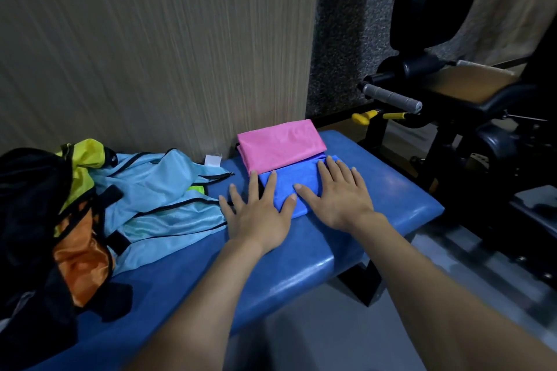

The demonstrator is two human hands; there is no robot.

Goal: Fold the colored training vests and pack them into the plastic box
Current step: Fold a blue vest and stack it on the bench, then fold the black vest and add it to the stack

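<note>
A folded blue vest (289, 182) lies on the blue padded bench (376, 177). Both hands press flat on it with straight fingers: my left hand (256, 213) on its left part, my right hand (337, 192) on its right part. Just behind it a folded pink vest (280, 144) leans against the wall. To the left lies an unfolded light blue vest (162, 198) with black trim. Further left is a heap of yellow (84, 165), orange (80, 268) and black (27, 213) vests. No plastic box is in view.
A striped wall panel (150, 38) rises directly behind the bench. Black gym equipment with a grey handle (391, 97) and yellow knobs (363, 118) stands to the right. The bench's front edge drops to a grey floor (316, 340).
</note>
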